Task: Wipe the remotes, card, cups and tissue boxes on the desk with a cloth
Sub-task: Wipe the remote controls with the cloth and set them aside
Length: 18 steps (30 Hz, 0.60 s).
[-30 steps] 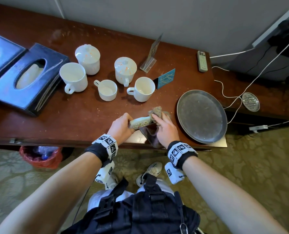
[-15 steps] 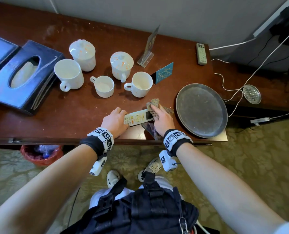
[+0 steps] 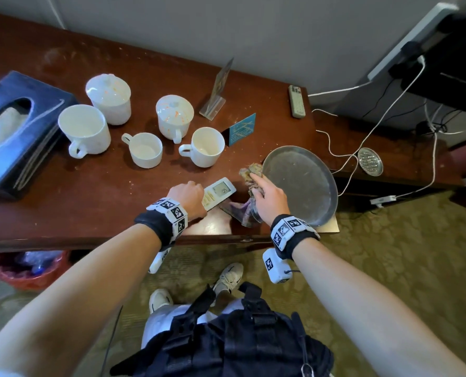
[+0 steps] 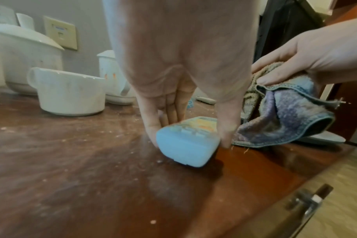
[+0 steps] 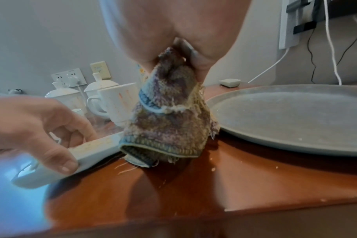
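Change since earlier: right hand [image 3: 268,198] and cloth [image 3: 249,205] have come off the white remote [image 3: 219,193] and now sit just to its right, by the grey tray [image 3: 302,183]; the remote has been lowered flat onto the desk [image 3: 90,202].
Left hand [image 3: 188,195]: thumb and fingers curled round the remote's near end, pinching its two long sides.
Right hand grip: fingers bunched round the cloth, whose loose corner hangs down to the desk.
Remote position: lower centre of the head view, near the desk's front edge.
Remote axis: long axis runs from lower left to upper right, display end pointing toward the tray, buttons facing up.
Progress: early, by my judgement; this remote looks about finished.
Left to do: second remote [image 3: 296,101], blue card [image 3: 242,129], cups [image 3: 146,149], tissue boxes [image 3: 14,131] sit apart from both hands.
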Each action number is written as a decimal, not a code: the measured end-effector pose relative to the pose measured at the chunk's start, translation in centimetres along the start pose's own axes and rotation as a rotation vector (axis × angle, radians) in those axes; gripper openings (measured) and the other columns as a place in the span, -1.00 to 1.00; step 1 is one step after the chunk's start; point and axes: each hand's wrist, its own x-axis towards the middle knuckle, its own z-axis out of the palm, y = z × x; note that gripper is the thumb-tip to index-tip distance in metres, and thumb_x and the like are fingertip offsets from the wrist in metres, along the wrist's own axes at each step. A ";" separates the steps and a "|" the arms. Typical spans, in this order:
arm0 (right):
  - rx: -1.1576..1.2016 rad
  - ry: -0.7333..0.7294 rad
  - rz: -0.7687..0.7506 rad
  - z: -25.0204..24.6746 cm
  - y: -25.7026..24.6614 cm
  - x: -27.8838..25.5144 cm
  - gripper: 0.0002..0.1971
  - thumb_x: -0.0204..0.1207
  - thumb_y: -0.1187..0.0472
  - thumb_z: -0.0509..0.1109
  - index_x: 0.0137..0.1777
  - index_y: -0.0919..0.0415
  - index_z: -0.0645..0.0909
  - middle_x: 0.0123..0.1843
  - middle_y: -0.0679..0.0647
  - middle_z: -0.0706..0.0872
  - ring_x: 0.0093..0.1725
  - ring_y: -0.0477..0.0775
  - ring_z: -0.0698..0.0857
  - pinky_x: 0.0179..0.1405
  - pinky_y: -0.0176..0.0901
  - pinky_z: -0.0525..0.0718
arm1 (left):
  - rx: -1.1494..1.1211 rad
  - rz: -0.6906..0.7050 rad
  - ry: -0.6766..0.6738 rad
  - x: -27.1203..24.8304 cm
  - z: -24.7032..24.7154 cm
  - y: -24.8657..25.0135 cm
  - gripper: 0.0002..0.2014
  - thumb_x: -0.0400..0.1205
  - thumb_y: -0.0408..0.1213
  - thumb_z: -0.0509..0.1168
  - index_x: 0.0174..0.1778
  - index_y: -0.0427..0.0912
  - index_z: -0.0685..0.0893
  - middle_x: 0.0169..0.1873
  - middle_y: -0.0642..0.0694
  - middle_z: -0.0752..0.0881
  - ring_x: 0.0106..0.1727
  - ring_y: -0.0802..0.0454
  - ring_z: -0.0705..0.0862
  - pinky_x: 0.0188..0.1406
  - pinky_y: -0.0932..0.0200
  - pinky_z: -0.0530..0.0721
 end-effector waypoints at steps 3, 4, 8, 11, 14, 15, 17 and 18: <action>0.026 0.031 -0.007 -1.0 0.4 0.3 -0.57 0.72 0.21 0.23 0.56 -0.06 0.47 0.60 0.07 0.47 0.55 0.18 0.46 0.59 0.00 0.37 | -0.045 -0.027 -0.018 -0.1 0.0 1.2 -0.36 0.53 0.03 0.50 0.42 -0.25 0.48 0.27 -0.20 0.59 0.26 -0.20 0.66 0.09 0.01 0.63; 0.040 0.043 -0.013 -1.4 0.4 0.4 -0.56 0.72 0.21 0.23 0.58 -0.05 0.46 0.60 0.05 0.48 0.55 0.16 0.47 0.59 0.00 0.38 | -0.069 -0.039 -0.016 -0.2 0.0 1.5 -0.35 0.54 0.03 0.49 0.42 -0.25 0.47 0.28 -0.21 0.57 0.27 -0.21 0.65 0.09 0.00 0.63; 0.107 0.091 -0.033 -3.3 0.8 1.0 -0.54 0.72 0.20 0.25 0.61 -0.02 0.40 0.59 0.00 0.48 0.55 0.09 0.46 0.56 -0.07 0.38 | -0.139 -0.058 0.016 -0.1 -0.5 3.1 -0.37 0.56 0.07 0.46 0.39 -0.25 0.44 0.29 -0.21 0.55 0.27 -0.24 0.63 0.07 -0.02 0.63; 0.152 0.111 -0.042 -5.2 1.4 2.0 -0.53 0.71 0.21 0.26 0.61 -0.01 0.40 0.59 0.00 0.48 0.55 0.07 0.46 0.53 -0.13 0.36 | -0.085 -0.031 0.097 0.4 -2.0 4.6 -0.41 0.57 0.10 0.43 0.35 -0.22 0.47 0.25 -0.18 0.59 0.23 -0.22 0.66 0.01 -0.01 0.60; 0.181 0.127 -0.052 -7.7 2.0 3.2 -0.53 0.71 0.21 0.26 0.61 -0.01 0.40 0.56 0.02 0.53 0.48 0.05 0.52 0.52 -0.06 0.43 | -0.038 -0.018 0.143 1.3 -3.6 6.9 -0.47 0.59 0.10 0.41 0.31 -0.19 0.52 0.21 -0.15 0.66 0.17 -0.17 0.69 -0.10 0.04 0.57; 0.194 0.129 -0.054 -8.6 2.4 3.6 -0.53 0.71 0.21 0.26 0.62 -0.01 0.39 0.53 0.03 0.55 0.44 0.02 0.55 0.52 -0.02 0.44 | -0.048 -0.028 0.148 1.6 -4.0 7.7 -0.47 0.58 0.09 0.42 0.31 -0.19 0.53 0.21 -0.15 0.66 0.18 -0.17 0.69 -0.08 0.03 0.60; 0.193 0.129 -0.076 -10.2 3.5 4.5 -0.51 0.71 0.20 0.26 0.63 -0.02 0.37 0.54 0.02 0.54 0.45 0.01 0.54 0.53 0.05 0.45 | -0.078 -0.057 0.161 2.3 -4.8 9.5 -0.45 0.56 0.07 0.45 0.33 -0.20 0.53 0.24 -0.17 0.66 0.22 -0.17 0.68 0.01 0.00 0.67; 0.192 0.126 -0.094 -10.9 4.0 5.1 -0.50 0.71 0.19 0.26 0.64 -0.02 0.35 0.57 0.01 0.51 0.51 0.04 0.50 0.55 0.06 0.43 | -0.102 -0.079 0.165 2.6 -5.2 10.4 -0.44 0.56 0.06 0.46 0.34 -0.21 0.52 0.26 -0.18 0.66 0.24 -0.18 0.67 0.06 -0.02 0.69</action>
